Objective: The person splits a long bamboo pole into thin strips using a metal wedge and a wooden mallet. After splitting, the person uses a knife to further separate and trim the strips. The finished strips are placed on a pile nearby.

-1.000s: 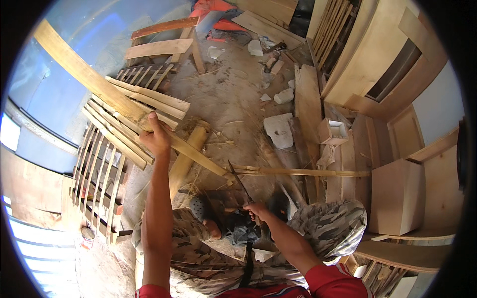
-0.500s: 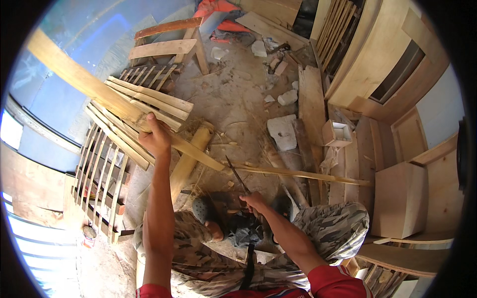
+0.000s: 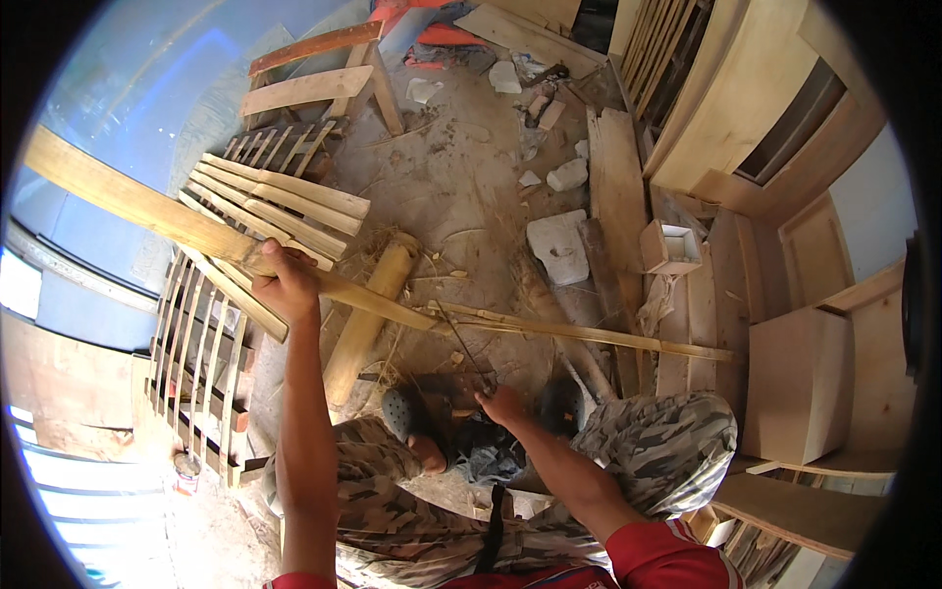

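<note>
Bamboo (image 3: 128, 196) slants from the far left into your left hand (image 3: 287, 280), whose fingers clench it, then crosses a log (image 3: 368, 329); a knife (image 3: 460, 344) sits by its lower end, grasped in your right hand (image 3: 502, 402); a thin strip (image 3: 638, 341) extends right.
</note>
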`<state>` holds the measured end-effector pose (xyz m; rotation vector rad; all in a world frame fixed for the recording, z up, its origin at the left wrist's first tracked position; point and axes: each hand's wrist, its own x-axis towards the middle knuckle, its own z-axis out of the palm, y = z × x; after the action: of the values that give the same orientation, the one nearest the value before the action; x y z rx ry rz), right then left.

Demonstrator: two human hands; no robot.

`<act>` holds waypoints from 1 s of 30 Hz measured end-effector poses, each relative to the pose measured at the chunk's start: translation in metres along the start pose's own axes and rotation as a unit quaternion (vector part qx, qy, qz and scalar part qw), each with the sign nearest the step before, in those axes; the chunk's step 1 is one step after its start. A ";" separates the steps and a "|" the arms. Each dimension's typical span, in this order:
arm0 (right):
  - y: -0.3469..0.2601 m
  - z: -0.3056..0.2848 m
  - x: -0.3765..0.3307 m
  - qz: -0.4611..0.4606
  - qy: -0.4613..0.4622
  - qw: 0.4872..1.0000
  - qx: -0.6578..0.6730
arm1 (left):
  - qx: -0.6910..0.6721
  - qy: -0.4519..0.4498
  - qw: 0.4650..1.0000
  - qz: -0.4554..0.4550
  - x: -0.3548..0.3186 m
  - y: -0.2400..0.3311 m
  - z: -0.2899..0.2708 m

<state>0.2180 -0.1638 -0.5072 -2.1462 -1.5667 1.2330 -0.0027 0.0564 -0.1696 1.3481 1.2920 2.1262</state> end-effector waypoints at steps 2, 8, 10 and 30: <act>-0.003 -0.003 -0.013 -0.004 -0.026 0.999 0.023 | -0.015 0.011 1.000 -0.020 0.001 -0.001 -0.005; -0.025 -0.011 0.009 -0.073 0.075 0.993 0.059 | -0.007 -0.003 1.000 -0.019 0.001 -0.001 0.005; -0.065 -0.032 0.009 -0.120 0.070 0.984 0.115 | 0.019 0.005 1.000 -0.020 0.001 -0.003 -0.001; 0.005 -0.011 -0.004 0.215 -0.273 0.821 0.453 | 0.024 -0.024 0.999 -0.041 -0.006 0.007 0.023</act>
<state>0.2290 -0.1659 -0.5014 -1.5531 -0.3370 2.2749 0.0206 0.0606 -0.1634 1.3332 1.3634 2.0090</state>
